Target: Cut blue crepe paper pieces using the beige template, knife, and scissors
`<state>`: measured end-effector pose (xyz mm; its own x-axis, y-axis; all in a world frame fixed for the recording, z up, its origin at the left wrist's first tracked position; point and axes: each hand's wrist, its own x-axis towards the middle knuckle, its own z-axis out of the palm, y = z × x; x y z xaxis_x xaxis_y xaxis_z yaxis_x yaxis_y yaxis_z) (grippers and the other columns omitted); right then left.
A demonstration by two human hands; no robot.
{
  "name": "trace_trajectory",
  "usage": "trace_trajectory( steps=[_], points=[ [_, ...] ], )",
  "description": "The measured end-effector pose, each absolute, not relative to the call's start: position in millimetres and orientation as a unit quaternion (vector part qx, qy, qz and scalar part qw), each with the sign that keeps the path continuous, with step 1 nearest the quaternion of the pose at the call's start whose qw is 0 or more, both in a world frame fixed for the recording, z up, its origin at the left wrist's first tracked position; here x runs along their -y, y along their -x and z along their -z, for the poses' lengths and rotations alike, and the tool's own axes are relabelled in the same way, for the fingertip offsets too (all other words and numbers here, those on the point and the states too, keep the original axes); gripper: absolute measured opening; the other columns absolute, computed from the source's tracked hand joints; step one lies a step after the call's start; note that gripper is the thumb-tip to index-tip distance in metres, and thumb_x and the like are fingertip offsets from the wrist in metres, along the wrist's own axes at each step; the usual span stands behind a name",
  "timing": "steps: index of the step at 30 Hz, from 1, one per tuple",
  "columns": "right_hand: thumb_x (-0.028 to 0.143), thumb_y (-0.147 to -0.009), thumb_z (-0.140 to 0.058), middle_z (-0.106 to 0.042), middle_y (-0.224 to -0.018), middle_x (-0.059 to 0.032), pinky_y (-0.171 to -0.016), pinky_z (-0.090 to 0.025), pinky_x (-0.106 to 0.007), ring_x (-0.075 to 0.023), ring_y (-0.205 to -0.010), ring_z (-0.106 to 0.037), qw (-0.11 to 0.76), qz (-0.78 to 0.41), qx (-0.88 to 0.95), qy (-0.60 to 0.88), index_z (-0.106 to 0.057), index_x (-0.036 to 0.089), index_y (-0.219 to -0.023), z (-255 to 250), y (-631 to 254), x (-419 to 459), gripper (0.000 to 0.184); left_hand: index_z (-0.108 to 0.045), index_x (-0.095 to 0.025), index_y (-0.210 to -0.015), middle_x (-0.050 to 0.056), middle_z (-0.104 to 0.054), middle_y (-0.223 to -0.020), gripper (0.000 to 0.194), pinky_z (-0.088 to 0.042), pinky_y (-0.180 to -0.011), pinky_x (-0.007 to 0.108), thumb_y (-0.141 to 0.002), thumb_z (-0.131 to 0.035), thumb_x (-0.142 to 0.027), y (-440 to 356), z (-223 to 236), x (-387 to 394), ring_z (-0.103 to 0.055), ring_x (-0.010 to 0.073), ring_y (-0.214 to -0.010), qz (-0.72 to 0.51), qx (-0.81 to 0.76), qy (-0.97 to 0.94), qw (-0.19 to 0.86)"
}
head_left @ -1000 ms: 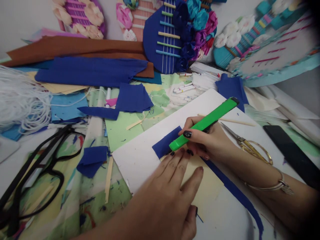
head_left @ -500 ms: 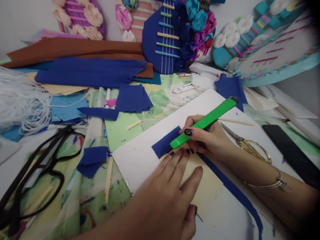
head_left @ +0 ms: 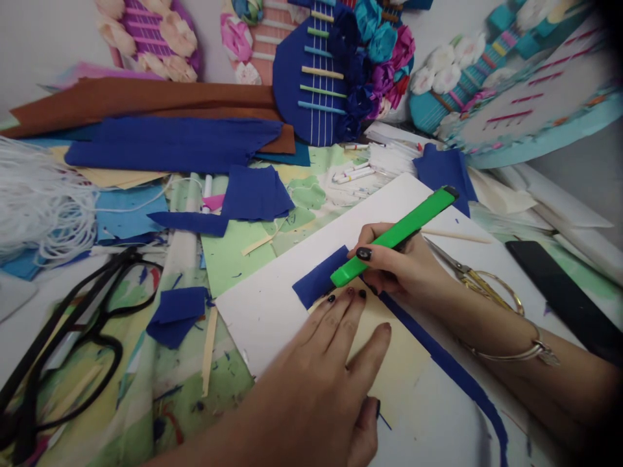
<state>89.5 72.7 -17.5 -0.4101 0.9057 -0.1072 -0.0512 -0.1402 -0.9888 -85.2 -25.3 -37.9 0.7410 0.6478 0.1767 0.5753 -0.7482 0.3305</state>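
My left hand (head_left: pixel 311 363) lies flat with fingers spread, pressing a cream sheet (head_left: pixel 406 357) onto a white board (head_left: pixel 260 311). My right hand (head_left: pixel 409 269) is closed around a green utility knife (head_left: pixel 416 220), held slanted. The knife's lower end meets a piece of dark blue paper (head_left: pixel 318 275) just beyond my left fingertips; its blade tip cannot be made out. From under my right hand a narrow blue strip (head_left: pixel 455 370) runs along the cream sheet's edge and curls toward the near side.
Gold-handled scissors (head_left: pixel 462 267) and a black phone-like slab (head_left: pixel 559 292) lie to the right. Black-framed glasses (head_left: pixel 33 389), white cord (head_left: pixel 43 201) and blue paper scraps (head_left: pixel 257 192) are at the left. Decorated guitar-like shapes (head_left: pixel 304 84) with paper flowers stand behind.
The whole view has shifted slightly. The knife in my right hand has moved very little, and my left hand stays pressed on the cream sheet.
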Motion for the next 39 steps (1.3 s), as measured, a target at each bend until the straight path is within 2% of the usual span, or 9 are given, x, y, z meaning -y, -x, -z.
trace_trajectory(
  steps=[8, 14, 23, 30, 39],
  points=[
    [0.032, -0.079, -0.071, -0.051, -0.04, 0.0042, -0.028, -0.018, -0.013, -0.0052, -0.031, -0.039, 0.376, -0.651, 0.528, 0.395, -0.056, 0.017, -0.066, 16.3, -89.4, -71.6, 0.025, -0.036, -0.012, -0.146, 0.028, -0.029, -0.152, 0.065, -0.032, -0.111, 0.055, -0.088, -0.052, -0.037, 83.9, 39.3, 25.1, -0.021, 0.0401, -0.142, -0.141, -0.332, -0.924, 0.126],
    [0.032, -0.082, -0.069, -0.054, -0.042, 0.0039, -0.028, -0.018, -0.013, -0.0041, -0.03, -0.034, 0.355, -0.646, 0.55, 0.393, -0.058, 0.016, -0.071, 17.6, -90.7, -71.8, 0.022, -0.036, -0.012, -0.146, 0.028, -0.032, -0.151, 0.065, -0.034, -0.11, 0.055, -0.088, -0.052, -0.037, 84.8, 37.2, 24.8, -0.024, 0.0397, -0.141, -0.141, -0.335, -0.923, 0.128],
    [0.03, -0.083, -0.068, -0.055, -0.045, 0.004, -0.031, -0.023, -0.014, -0.0044, -0.033, -0.037, 0.367, -0.632, 0.569, 0.377, -0.06, 0.016, -0.073, 18.6, -90.3, -69.9, 0.019, -0.036, -0.012, -0.146, 0.027, -0.034, -0.15, 0.065, -0.036, -0.109, 0.055, -0.088, -0.05, -0.038, 84.4, 34.7, 26.0, -0.027, 0.0397, -0.14, -0.14, -0.336, -0.923, 0.125],
    [0.031, -0.082, -0.07, -0.055, -0.045, 0.0039, -0.03, -0.021, -0.014, -0.0047, -0.033, -0.038, 0.366, -0.642, 0.559, 0.376, -0.06, 0.016, -0.073, 18.1, -91.7, -70.4, 0.02, -0.037, -0.012, -0.145, 0.027, -0.033, -0.15, 0.064, -0.035, -0.109, 0.054, -0.088, -0.051, -0.037, 84.9, 36.5, 25.0, -0.026, 0.0392, -0.141, -0.14, -0.333, -0.924, 0.123],
    [0.029, -0.084, -0.067, -0.058, -0.046, 0.0028, -0.03, -0.024, -0.014, -0.0048, -0.032, -0.039, 0.357, -0.636, 0.572, 0.376, -0.061, 0.015, -0.075, 19.9, -90.7, -69.9, 0.018, -0.036, -0.012, -0.145, 0.028, -0.036, -0.149, 0.065, -0.036, -0.108, 0.055, -0.088, -0.051, -0.038, 84.4, 36.8, 25.7, -0.028, 0.0402, -0.14, -0.138, -0.335, -0.924, 0.124]
  ],
)
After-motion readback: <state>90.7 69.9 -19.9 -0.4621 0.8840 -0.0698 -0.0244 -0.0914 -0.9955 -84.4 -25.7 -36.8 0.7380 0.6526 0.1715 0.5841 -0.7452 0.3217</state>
